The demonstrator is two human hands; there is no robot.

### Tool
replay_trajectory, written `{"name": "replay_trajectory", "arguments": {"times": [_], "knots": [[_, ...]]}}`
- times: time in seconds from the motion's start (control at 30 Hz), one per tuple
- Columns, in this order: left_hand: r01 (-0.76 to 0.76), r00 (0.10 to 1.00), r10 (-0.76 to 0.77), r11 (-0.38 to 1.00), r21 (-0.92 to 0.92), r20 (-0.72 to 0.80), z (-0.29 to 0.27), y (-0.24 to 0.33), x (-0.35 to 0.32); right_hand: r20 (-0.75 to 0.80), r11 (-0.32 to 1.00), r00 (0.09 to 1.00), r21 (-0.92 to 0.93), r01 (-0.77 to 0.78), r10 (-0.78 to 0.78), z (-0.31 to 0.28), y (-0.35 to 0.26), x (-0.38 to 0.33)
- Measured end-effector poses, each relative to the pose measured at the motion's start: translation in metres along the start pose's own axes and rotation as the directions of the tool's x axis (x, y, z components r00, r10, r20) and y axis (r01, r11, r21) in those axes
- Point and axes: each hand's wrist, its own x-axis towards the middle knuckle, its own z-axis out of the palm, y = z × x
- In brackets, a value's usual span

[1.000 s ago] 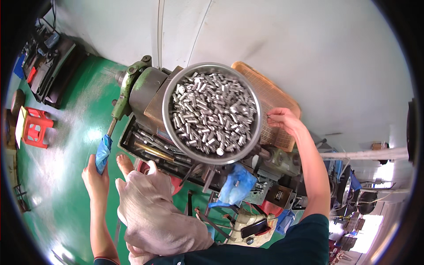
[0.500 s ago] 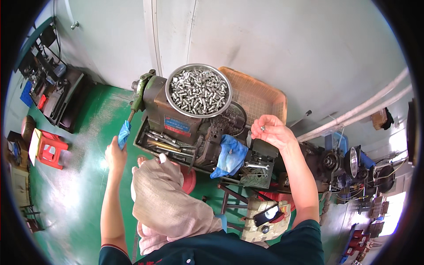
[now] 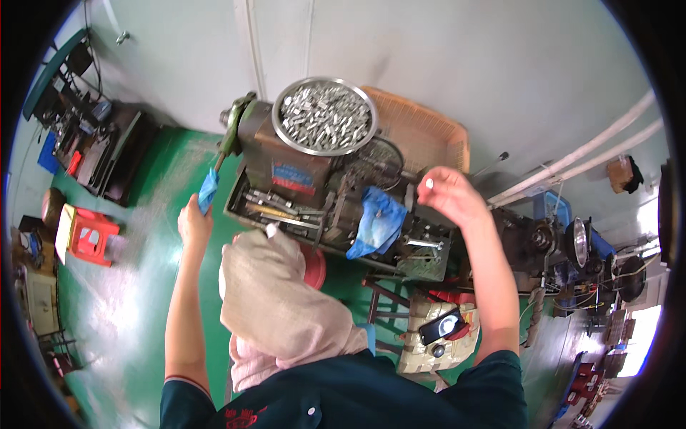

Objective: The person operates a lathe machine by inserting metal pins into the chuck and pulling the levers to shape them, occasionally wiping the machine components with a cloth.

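Observation:
My left hand (image 3: 194, 224) is closed round the blue-wrapped end of a lever handle (image 3: 207, 191) on the left of a small bench machine (image 3: 264, 146). My right hand (image 3: 457, 200) is raised beyond the machine's right end, with the fingertips pinched on a small shiny metal piece (image 3: 429, 184). On top of the machine stands a round steel bowl (image 3: 274, 129) heaped with small metal cylinders (image 3: 325, 116). A blue cloth (image 3: 379, 223) drapes over the machine's middle.
Behind the bowl is an orange plastic basket (image 3: 450, 136). Rods and tools (image 3: 279, 211) lie in the machine's tray; a spanner (image 3: 425, 244) lies farther right. Beige cloth (image 3: 286, 300) covers my lap. A phone (image 3: 441, 326) rests on a padded seat (image 3: 418, 354). A red stool (image 3: 93, 236) stands left.
The view has shifted, so the bowl and machine sit higher in the picture. My left hand stays on the lever handle. The metal piece is still in my right fingers.

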Motion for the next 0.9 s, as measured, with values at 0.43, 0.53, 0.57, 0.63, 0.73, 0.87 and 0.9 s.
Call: {"name": "replay_trajectory", "arguments": {"times": [0.43, 0.53, 0.57, 0.63, 0.73, 0.87, 0.9], "knots": [[-0.001, 1.000, 0.001, 1.000, -0.016, 0.000, -0.001, 0.005, 0.002, -0.039, 0.221, 0.931, -0.974, 0.045, -0.364, 0.017, 0.036, 0.025], [-0.017, 1.000, 0.017, 1.000, -0.020, 0.013, -0.003, 0.007, 0.002, 0.269, -0.131, 0.910, -0.962, 0.239, -0.315, 0.036, 0.057, 0.015], [-0.018, 1.000, 0.018, 1.000, -0.018, 0.017, -0.003, 0.008, 0.002, 0.266, -0.127, 0.911, -0.963, 0.238, -0.314, 0.036, 0.061, 0.015], [0.018, 0.999, -0.018, 1.000, -0.005, 0.044, -0.003, 0.009, 0.003, 0.340, -0.329, 0.890, -0.914, 0.237, -0.304, 0.034, 0.068, 0.015], [-0.014, 1.000, 0.014, 1.000, 0.007, 0.014, -0.001, 0.007, 0.003, 0.358, -0.376, 0.888, -0.895, 0.238, -0.288, 0.031, 0.073, 0.015], [-0.016, 1.000, 0.016, 1.000, 0.013, 0.015, -0.002, 0.009, 0.002, 0.354, -0.312, 0.852, -0.919, 0.240, -0.386, 0.026, 0.078, 0.016], [-0.014, 1.000, 0.014, 1.000, 0.011, 0.020, -0.002, 0.007, 0.002, 0.335, -0.233, 0.821, -0.939, 0.252, -0.462, 0.025, 0.081, 0.017]]}}
